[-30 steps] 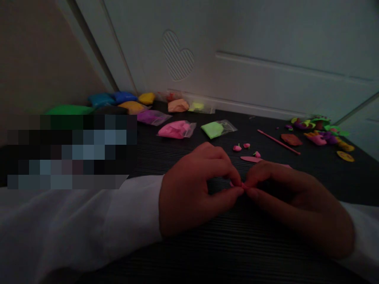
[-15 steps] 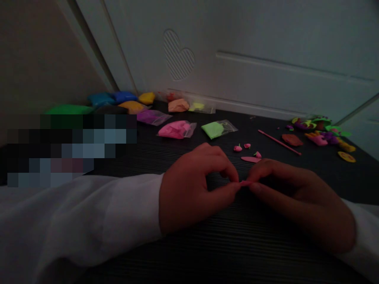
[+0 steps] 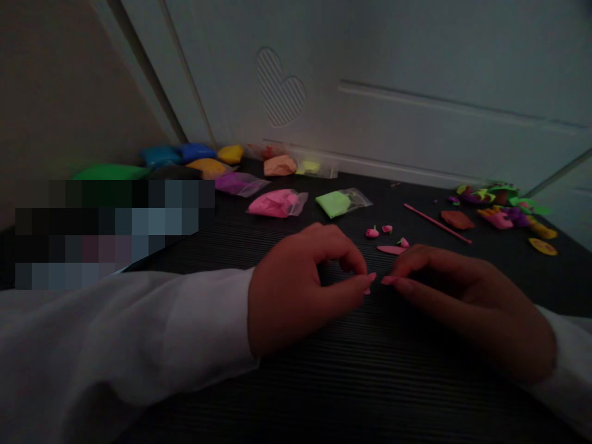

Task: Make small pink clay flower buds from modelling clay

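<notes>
Between the thumb and forefinger of my left hand (image 3: 309,290) is a small bit of pink modelling clay (image 3: 371,279). My right hand (image 3: 467,308) pinches another small bit of pink clay (image 3: 389,280), and a narrow gap lies between the two pieces. Both hands are held just over the dark table (image 3: 324,382). Beyond my fingertips lie a flat pink strip (image 3: 391,250), partly behind my right hand, and small pink buds with green tips, one of them a bud (image 3: 372,233) at the left.
Bags of coloured clay line the back, among them a pink bag (image 3: 272,203) and a green bag (image 3: 340,203). A thin pink stick (image 3: 437,223) lies to the right, near a reddish-brown lump (image 3: 457,219) and several colourful clay figures (image 3: 497,216). A white panel (image 3: 393,111) rises behind.
The pink clay stretched between my fingertips has come apart into two pieces, one in each hand. My hands have moved slightly away from each other.
</notes>
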A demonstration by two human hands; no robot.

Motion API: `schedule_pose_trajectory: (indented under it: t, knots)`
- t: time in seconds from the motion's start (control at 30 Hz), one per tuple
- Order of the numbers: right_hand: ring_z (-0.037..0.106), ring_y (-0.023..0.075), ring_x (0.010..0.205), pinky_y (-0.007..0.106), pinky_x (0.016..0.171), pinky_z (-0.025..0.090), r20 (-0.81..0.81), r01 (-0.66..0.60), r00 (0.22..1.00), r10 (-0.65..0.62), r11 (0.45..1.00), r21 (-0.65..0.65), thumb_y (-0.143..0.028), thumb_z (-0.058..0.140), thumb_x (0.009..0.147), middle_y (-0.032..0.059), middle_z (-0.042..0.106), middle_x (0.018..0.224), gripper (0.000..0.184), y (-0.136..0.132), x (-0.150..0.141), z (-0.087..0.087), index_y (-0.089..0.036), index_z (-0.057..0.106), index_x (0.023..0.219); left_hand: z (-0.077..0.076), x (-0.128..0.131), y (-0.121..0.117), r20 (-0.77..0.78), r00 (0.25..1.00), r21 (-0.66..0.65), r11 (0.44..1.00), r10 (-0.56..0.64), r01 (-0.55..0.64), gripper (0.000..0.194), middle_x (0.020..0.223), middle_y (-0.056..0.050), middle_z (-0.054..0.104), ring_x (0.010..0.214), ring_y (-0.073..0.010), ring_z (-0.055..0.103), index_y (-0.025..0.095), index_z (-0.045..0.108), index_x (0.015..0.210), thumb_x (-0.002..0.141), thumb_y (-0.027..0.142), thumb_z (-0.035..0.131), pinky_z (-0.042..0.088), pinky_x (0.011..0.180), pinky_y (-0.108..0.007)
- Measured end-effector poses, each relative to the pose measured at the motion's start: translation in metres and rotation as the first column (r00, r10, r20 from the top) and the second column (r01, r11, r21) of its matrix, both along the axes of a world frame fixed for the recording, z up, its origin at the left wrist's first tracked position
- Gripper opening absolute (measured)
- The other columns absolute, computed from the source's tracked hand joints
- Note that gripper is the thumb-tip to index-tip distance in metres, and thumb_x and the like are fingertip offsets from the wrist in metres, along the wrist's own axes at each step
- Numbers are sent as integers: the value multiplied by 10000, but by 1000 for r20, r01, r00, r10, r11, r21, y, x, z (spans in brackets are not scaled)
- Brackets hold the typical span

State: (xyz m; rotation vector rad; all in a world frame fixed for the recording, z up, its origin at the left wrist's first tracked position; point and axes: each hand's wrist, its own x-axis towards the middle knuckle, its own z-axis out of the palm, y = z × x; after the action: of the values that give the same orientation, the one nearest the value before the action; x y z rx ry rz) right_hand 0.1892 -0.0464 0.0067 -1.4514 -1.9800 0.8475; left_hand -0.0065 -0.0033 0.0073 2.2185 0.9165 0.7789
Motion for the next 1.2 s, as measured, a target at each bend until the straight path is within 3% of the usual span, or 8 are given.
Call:
schedule_pose_trajectory:
  t: [0.23, 0.43, 0.77, 0.83, 1.0, 1.07, 1.2]
  knots:
    - [547, 129, 737, 259, 656, 430, 104, -188, 979, 175, 973, 133, -174, 523, 783, 3, 597, 780, 60, -6, -6, -3, -207, 571, 772, -2, -2, 2, 2, 1000, -41, 999, 29, -29, 88, 749, 46, 566, 715, -100, 523, 172, 602, 709, 737, 255, 592, 377, 606, -228]
    - [535, 135, 717, 286, 660, 415, 246, -195, 958, 147, 963, 185, -166, 497, 780, 6, 565, 741, 94, -9, -8, -7, -190, 572, 729, -1, -2, 2, 9, 1000, -42, 999, 23, -23, 82, 739, 47, 567, 710, -100, 521, 171, 598, 694, 730, 244, 599, 374, 606, -230]
    - [536, 135, 712, 273, 623, 427, 302, -178, 949, 94, 948, 265, -117, 474, 772, 28, 579, 805, 136, -8, -3, -8, -194, 558, 845, -2, -1, 2, 6, 1000, -40, 999, 25, -25, 84, 745, 55, 562, 711, -93, 517, 182, 597, 701, 733, 259, 606, 372, 606, -223]
    - [525, 139, 724, 280, 621, 416, 306, -232, 943, 129, 914, 332, -103, 461, 772, 36, 574, 821, 166, -10, -2, -9, -185, 562, 874, -2, -1, 2, 10, 1000, -35, 999, 18, -18, 82, 746, 55, 562, 714, -92, 517, 184, 598, 703, 735, 259, 605, 374, 607, -221]
    - [487, 171, 697, 382, 676, 357, 451, -465, 856, 253, 759, 456, -102, 466, 768, 37, 564, 766, 197, -15, 2, -9, -179, 604, 887, -2, -1, 2, 18, 1000, -25, 1000, 7, -6, 88, 748, 50, 567, 726, -99, 521, 182, 596, 696, 731, 262, 607, 380, 623, -227]
    - [498, 165, 710, 367, 689, 374, 398, -420, 885, 240, 781, 463, -110, 482, 773, 30, 564, 769, 175, -15, 4, -8, -181, 588, 892, -2, -1, 2, 7, 1000, -14, 1000, 6, -6, 80, 748, 44, 574, 732, -106, 526, 179, 603, 699, 721, 256, 614, 383, 624, -231]
    - [523, 150, 706, 282, 584, 427, 247, -196, 965, 93, 878, 436, -206, 523, 785, 22, 563, 804, 151, -12, 6, -6, -213, 523, 937, -1, 0, 0, -5, 999, 10, 999, -43, 43, 34, 749, 38, 582, 750, -103, 530, 169, 619, 713, 715, 202, 615, 387, 666, -225]
